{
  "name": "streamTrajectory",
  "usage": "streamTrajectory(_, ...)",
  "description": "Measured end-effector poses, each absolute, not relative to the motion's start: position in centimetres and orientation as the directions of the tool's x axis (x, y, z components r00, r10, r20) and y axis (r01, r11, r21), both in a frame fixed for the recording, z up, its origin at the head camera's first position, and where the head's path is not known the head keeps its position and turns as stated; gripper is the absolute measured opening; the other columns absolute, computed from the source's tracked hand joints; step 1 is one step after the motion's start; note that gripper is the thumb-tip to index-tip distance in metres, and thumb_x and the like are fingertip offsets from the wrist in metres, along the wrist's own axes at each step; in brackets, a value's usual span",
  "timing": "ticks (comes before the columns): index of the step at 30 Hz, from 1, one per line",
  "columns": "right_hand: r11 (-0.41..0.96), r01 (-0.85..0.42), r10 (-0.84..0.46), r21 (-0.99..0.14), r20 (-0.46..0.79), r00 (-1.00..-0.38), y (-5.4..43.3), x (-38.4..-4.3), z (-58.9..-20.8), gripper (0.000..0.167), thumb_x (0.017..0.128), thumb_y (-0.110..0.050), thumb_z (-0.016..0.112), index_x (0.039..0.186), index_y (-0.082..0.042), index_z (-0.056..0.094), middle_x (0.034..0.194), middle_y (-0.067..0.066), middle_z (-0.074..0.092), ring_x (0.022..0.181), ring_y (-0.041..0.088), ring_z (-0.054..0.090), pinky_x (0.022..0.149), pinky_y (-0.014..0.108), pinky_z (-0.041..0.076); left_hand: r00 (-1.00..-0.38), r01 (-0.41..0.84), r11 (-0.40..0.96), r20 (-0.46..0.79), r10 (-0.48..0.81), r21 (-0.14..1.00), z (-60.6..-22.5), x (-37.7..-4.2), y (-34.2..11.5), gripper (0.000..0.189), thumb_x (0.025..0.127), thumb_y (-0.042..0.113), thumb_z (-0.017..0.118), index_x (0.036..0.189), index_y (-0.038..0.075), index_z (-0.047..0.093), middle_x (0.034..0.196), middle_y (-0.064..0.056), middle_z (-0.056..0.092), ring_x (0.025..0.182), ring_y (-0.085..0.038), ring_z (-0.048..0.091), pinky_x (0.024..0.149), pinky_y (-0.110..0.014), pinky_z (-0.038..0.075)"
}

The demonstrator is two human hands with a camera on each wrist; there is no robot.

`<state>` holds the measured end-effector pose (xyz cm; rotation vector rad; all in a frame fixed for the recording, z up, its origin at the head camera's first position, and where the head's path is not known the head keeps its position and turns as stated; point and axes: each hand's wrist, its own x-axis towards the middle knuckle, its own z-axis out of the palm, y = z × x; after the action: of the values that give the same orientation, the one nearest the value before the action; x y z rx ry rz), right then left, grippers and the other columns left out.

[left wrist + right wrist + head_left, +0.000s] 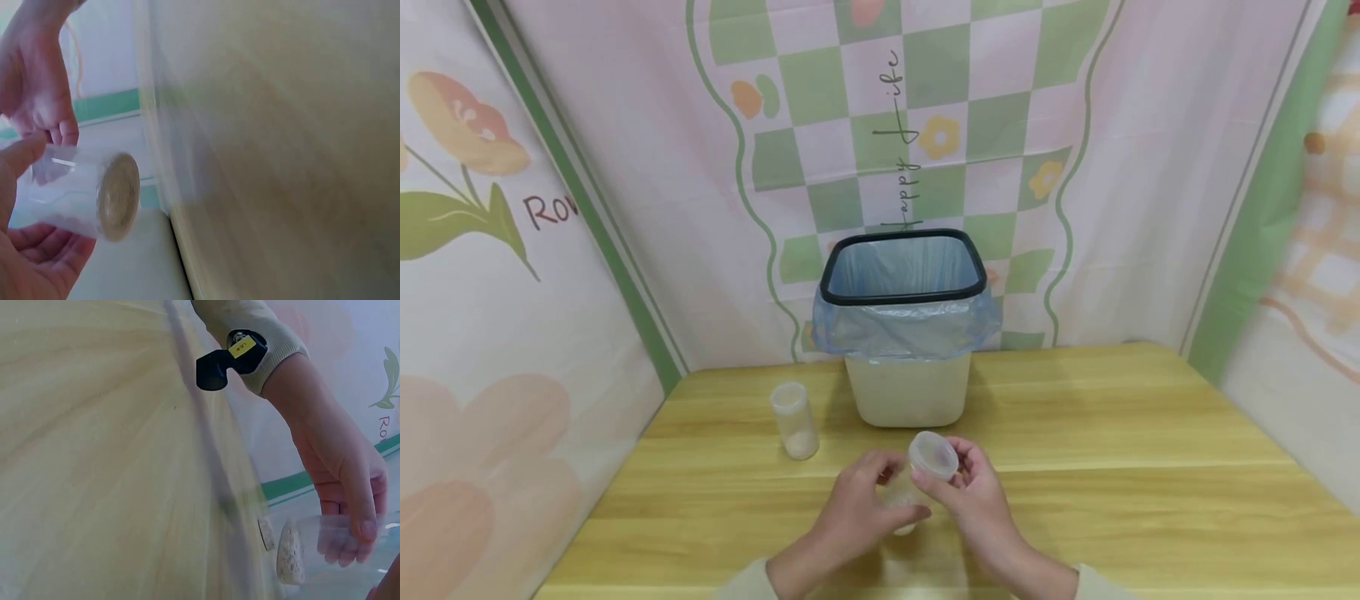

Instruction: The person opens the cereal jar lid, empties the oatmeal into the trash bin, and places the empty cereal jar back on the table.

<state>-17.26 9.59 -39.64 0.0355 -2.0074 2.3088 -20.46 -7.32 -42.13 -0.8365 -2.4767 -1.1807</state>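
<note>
A clear plastic jar [72, 190] with a pale, grainy layer [290, 553] at its bottom is tilted between the two hands, just above the table. My left hand [857, 500] grips its body, thumb on one side and fingers on the other. At the jar's top, my right hand [981, 496] pinches a round translucent lid [934, 455] between thumb and fingers. Whether the lid sits on the rim or is loose, I cannot tell. A second clear jar [794, 421], with similar pale contents at its bottom, stands upright to the left, beyond the left hand.
A white bin [912, 392] with a black rim [904, 298] and a blue plastic liner [910, 329] stands at the back of the wooden table [1112, 467]. Printed curtains [1150, 167] hang behind it and at both sides.
</note>
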Motion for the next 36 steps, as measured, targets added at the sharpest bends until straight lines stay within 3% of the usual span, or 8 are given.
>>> streamTrajectory(5,-0.106,-0.115,-0.036,-0.988,0.119,-0.992,10.6,-17.9,-39.5,0.053,0.081,-0.002,0.075,0.127,0.003,0.051,0.120,0.013,0.058,0.106,0.022,0.056,0.088,0.026,0.049,-0.800,0.578,0.364,0.417,0.432,0.731,-41.9,-21.0,-7.9,0.048,0.074,0.034,0.085,0.109,0.008,0.067,0.098,0.003,0.063,0.093,-0.020,0.062,0.083,-0.029,0.054)
streamTrajectory(9,-0.109,-0.153,-0.184,-0.982,0.171,-0.968,11.7,-18.2,-39.2,0.054,0.084,-0.003,0.073,0.130,0.008,0.047,0.121,0.015,0.058,0.108,0.021,0.056,0.090,0.027,0.049,-0.783,0.534,0.255,0.357,0.510,0.806,-41.7,-21.7,-8.7,0.043,0.077,0.027,0.084,0.112,0.008,0.067,0.102,-0.003,0.065,0.096,-0.023,0.063,0.087,-0.031,0.053)
streamTrajectory(12,-0.134,-0.191,-0.325,-0.972,0.225,-0.918,12.5,-18.6,-39.1,0.055,0.087,-0.004,0.070,0.133,0.012,0.043,0.122,0.018,0.056,0.108,0.020,0.057,0.090,0.029,0.050,-0.734,0.503,0.175,0.311,0.603,0.847,-41.6,-22.3,-9.3,0.037,0.081,0.020,0.081,0.112,0.006,0.066,0.106,-0.008,0.065,0.100,-0.026,0.062,0.090,-0.034,0.052)
streamTrajectory(17,-0.198,-0.230,-0.509,-0.953,0.300,-0.807,13.7,-19.5,-39.6,0.052,0.091,-0.001,0.064,0.135,0.014,0.039,0.126,0.018,0.054,0.113,0.021,0.058,0.093,0.032,0.050,-0.620,0.439,0.078,0.239,0.747,0.895,-41.6,-23.2,-10.1,0.038,0.089,0.013,0.071,0.123,-0.001,0.061,0.120,-0.004,0.063,0.111,-0.020,0.059,0.097,-0.037,0.047)
streamTrajectory(24,-0.263,-0.203,-0.619,-0.943,0.326,-0.714,14.2,-20.2,-40.3,0.053,0.094,0.002,0.059,0.138,0.015,0.034,0.131,0.018,0.054,0.120,0.022,0.054,0.099,0.032,0.045,-0.540,0.383,0.038,0.190,0.820,0.923,-42.3,-23.8,-10.6,0.042,0.093,0.018,0.068,0.129,0.000,0.057,0.126,-0.005,0.061,0.117,-0.031,0.057,0.101,-0.035,0.045)
streamTrajectory(27,-0.259,-0.194,-0.624,-0.946,0.317,-0.714,14.2,-20.2,-40.3,0.057,0.094,0.002,0.059,0.141,0.015,0.029,0.135,0.019,0.052,0.121,0.021,0.053,0.100,0.031,0.044,-0.558,0.381,0.053,0.183,0.809,0.923,-42.3,-23.7,-10.6,0.042,0.092,0.016,0.068,0.130,0.001,0.057,0.127,-0.004,0.061,0.117,-0.025,0.057,0.101,-0.034,0.044)
streamTrajectory(30,-0.238,-0.197,-0.592,-0.951,0.303,-0.747,14.0,-20.0,-40.2,0.064,0.092,0.001,0.061,0.144,0.014,0.025,0.138,0.020,0.047,0.122,0.020,0.051,0.101,0.029,0.042,-0.624,0.370,0.107,0.161,0.765,0.923,-42.0,-23.5,-10.5,0.041,0.090,0.014,0.070,0.128,0.004,0.059,0.125,-0.002,0.062,0.115,-0.019,0.058,0.100,-0.032,0.045)
streamTrajectory(36,-0.175,-0.235,-0.316,-0.956,0.280,-0.907,12.6,-19.0,-39.5,0.071,0.084,0.000,0.070,0.142,0.010,0.029,0.138,0.023,0.043,0.119,0.020,0.049,0.097,0.026,0.044,-0.781,0.394,0.208,0.207,0.590,0.895,-41.6,-22.9,-9.9,0.039,0.082,0.017,0.079,0.116,0.004,0.064,0.112,-0.008,0.066,0.107,-0.030,0.062,0.094,-0.030,0.049)
